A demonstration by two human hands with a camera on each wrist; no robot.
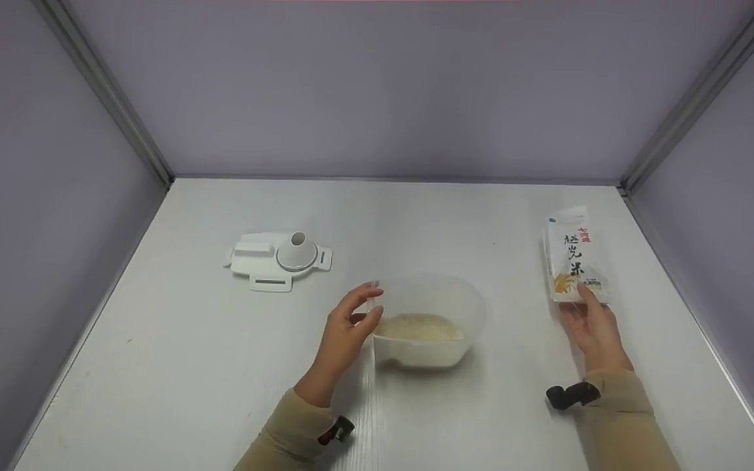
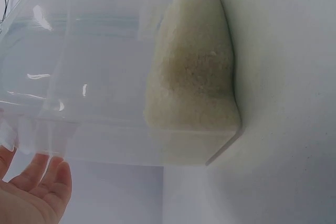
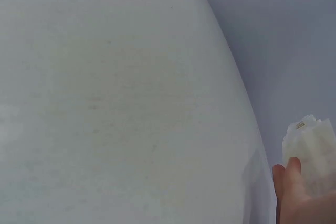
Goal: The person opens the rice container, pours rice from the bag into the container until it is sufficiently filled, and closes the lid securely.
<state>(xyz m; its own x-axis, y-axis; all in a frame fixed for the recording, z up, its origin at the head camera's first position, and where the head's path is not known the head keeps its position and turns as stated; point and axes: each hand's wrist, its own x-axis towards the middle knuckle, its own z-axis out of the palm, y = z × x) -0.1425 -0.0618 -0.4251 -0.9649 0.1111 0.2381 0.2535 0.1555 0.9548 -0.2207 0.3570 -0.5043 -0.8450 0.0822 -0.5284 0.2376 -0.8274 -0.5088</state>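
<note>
A clear plastic container (image 1: 442, 296) stands near the middle of the white table, with white rice (image 1: 416, 327) across its bottom. My left hand (image 1: 344, 330) grips its left side close to the rim, thumb and fingers at the wall. In the left wrist view, the rice lies against the container's base while fingers (image 2: 60, 179) touch the wall near the top. Over at the right, my right hand (image 1: 596, 327) holds the lower end of a white printed rice bag (image 1: 570, 252), thumb on its front. The right wrist view catches the bag (image 3: 312, 156) only at its edge.
A white plastic lid (image 1: 256, 265) lies at the left of the table, carrying a cone-shaped piece (image 1: 297, 254) with a round opening. Grey-purple panels (image 1: 390, 91) enclose the table (image 1: 174, 366) at the back and both sides.
</note>
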